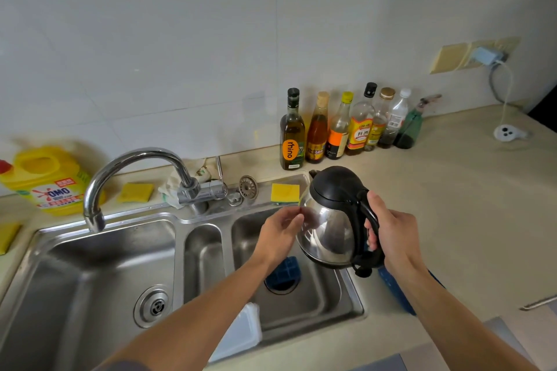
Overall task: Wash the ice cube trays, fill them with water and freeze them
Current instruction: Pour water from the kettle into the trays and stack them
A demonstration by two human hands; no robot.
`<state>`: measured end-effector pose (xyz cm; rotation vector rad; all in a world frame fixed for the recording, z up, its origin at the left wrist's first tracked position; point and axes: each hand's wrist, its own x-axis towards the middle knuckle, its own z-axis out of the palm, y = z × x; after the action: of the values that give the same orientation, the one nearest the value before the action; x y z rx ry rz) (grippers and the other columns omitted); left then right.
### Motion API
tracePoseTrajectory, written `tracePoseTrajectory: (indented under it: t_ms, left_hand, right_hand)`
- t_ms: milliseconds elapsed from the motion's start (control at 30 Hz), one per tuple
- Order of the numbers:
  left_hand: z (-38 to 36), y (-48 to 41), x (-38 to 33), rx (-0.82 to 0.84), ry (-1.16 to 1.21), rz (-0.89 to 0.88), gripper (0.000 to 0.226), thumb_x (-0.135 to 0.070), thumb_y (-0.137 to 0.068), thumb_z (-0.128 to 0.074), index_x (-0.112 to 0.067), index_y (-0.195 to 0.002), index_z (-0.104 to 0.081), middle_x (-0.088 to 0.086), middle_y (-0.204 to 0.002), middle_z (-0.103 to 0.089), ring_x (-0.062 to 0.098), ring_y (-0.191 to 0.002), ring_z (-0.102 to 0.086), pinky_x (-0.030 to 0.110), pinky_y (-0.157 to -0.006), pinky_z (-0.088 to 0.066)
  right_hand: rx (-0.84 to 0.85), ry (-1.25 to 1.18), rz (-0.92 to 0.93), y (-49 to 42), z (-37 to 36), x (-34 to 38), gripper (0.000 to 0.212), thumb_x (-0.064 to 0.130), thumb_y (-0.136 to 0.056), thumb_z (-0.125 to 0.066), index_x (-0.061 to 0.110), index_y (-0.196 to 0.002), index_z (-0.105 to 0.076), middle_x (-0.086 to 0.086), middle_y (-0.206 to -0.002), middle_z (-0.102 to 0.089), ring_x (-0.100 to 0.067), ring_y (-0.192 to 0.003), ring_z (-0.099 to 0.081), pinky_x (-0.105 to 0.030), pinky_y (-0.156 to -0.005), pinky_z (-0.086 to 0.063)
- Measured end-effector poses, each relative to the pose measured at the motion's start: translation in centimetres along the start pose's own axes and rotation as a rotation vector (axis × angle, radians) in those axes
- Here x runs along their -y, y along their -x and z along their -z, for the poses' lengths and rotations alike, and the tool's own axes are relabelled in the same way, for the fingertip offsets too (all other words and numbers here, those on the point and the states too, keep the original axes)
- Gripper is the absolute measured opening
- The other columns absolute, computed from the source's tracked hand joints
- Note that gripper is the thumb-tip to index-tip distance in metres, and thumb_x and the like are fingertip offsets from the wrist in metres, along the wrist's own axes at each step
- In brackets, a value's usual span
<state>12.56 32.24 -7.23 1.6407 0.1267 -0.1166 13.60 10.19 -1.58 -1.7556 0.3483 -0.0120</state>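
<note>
- The right hand (391, 232) is gripping the black handle (372, 217) of an electric kettle (328, 232), fingers curled round it and thumb lying along the top.
- The kettle is hanging tilted in the lower centre-right of the frame, above the right edge of the sink (180, 220), spout pointing toward the wall, lid closed.
- The left hand (280, 232) is reaching to the kettle's steel side with relaxed, slightly bent fingers; whether the fingertips are touching the metal I cannot tell.
- A blue ice cube tray (286, 269) is lying in the right basin over the drain, partly hidden behind the left forearm.
- A second blue tray (391, 286) is sitting on the counter (467, 205) just right of the sink, mostly covered by the right forearm.
- A white plastic container (241, 334) is leaning at the front of the sink, low in the frame.
- The faucet (135, 159) is arching over the left basin; no water is running.
- A yellow detergent jug (48, 181) is standing at the left edge, and a yellow sponge (284, 193) is lying behind the right basin.
- A row of bottles (340, 126) is lining the wall above the kettle.
</note>
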Motion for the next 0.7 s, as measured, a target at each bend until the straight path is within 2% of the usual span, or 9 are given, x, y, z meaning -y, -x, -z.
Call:
tracePoseTrajectory:
  t_ms: [100,233,300,400,533,700]
  left_hand:
    - [-1.3,-1.8,-0.8,0.027,-0.059,-0.010,0.020,-0.018,-0.103,-0.056,-0.020,-0.114,-0.073,-0.009,-0.106,-0.077,0.002,-0.101,-0.070,0.022,-0.091,-0.052]
    - [-3.7,-4.8,-0.9,0.013,-0.088,0.040,0.021,-0.023,-0.103,-0.057,-0.022,-0.119,-0.069,-0.009,-0.109,-0.077,0.001,-0.103,-0.069,0.030,-0.098,-0.052]
    - [-5.2,-6.2,-0.7,-0.016,-0.070,0.079,0.020,-0.026,-0.102,-0.059,-0.026,-0.121,-0.067,-0.011,-0.109,-0.076,-0.002,-0.101,-0.068,0.029,-0.095,-0.053]
    - [-7.4,-8.4,-0.3,-0.059,-0.063,0.123,0.026,-0.032,-0.101,-0.060,-0.026,-0.126,-0.062,-0.011,-0.113,-0.074,0.002,-0.106,-0.068,0.029,-0.094,-0.053]
    - [-10.0,-11.2,-0.6,-0.138,-0.042,0.160,0.022,-0.028,-0.101,-0.061,-0.028,-0.122,-0.060,-0.012,-0.109,-0.074,0.000,-0.101,-0.069,0.023,-0.085,-0.052]
    - [-12.4,-13.1,-1.0,-0.192,-0.081,0.181,0.029,-0.022,-0.100,-0.062,-0.022,-0.128,-0.055,-0.001,-0.122,-0.068,0.015,-0.117,-0.064,0.041,-0.103,-0.052]
  right_hand:
    - [0.017,0.014,0.013,-2.6,0.3,-0.3,0.061,0.060,-0.092,-0.060,0.012,-0.055,-0.067,-0.012,-0.050,-0.060,-0.019,-0.042,-0.053,-0.032,-0.051,-0.050]
    - [0.066,0.040,0.023,-6.6,1.3,-1.0,0.061,0.059,-0.093,-0.060,0.011,-0.055,-0.066,-0.012,-0.051,-0.060,-0.019,-0.044,-0.054,-0.031,-0.052,-0.050]
    - [0.086,0.051,0.013,-8.8,2.1,-1.3,0.061,0.057,-0.094,-0.061,0.009,-0.055,-0.065,-0.012,-0.051,-0.060,-0.019,-0.044,-0.053,-0.032,-0.051,-0.050]
    - [0.113,0.038,-0.004,-11.8,3.3,-1.7,0.060,0.055,-0.095,-0.061,0.008,-0.056,-0.065,-0.011,-0.051,-0.059,-0.019,-0.043,-0.052,-0.030,-0.048,-0.048]
    - [0.158,0.052,-0.005,-15.9,4.7,-1.6,0.060,0.051,-0.096,-0.061,0.005,-0.058,-0.064,-0.011,-0.049,-0.057,-0.017,-0.042,-0.051,-0.023,-0.044,-0.046]
    - [0.230,0.070,0.001,-19.3,5.8,-2.2,0.056,0.048,-0.098,-0.060,0.006,-0.061,-0.064,-0.008,-0.052,-0.058,-0.015,-0.045,-0.053,-0.021,-0.047,-0.047]
